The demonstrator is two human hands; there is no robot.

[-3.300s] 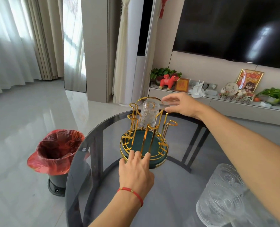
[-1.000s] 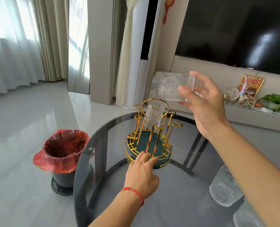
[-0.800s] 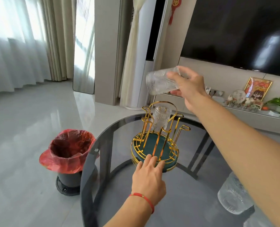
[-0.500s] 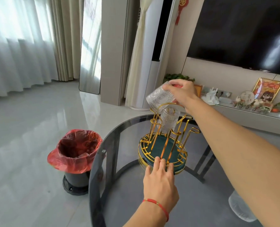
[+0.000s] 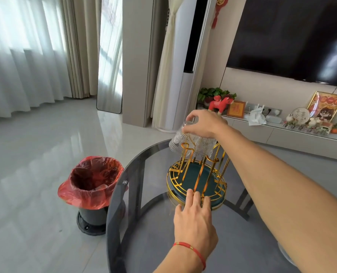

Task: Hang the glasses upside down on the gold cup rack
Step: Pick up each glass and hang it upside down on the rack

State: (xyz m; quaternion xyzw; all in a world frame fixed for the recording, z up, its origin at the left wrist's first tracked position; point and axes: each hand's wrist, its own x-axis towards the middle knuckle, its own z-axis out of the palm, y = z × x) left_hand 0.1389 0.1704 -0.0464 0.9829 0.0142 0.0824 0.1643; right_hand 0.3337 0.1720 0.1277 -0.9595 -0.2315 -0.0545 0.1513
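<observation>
In the head view, our right hand [image 5: 205,124] grips the embossed glass [image 5: 176,141] by its base, mouth down, fingers closed around it, over the far left peg of the gold cup rack [image 5: 197,174] on the dark glass table [image 5: 144,233]. A second glass [image 5: 203,147] seems to hang already just to the right, touching or nearly so. Our left hand [image 5: 195,219] lies with open, flat fingers on the near rim of the rack. We should keep this pressure, lower the glass straight down the peg, and avoid knocking its neighbour before we let go.
</observation>
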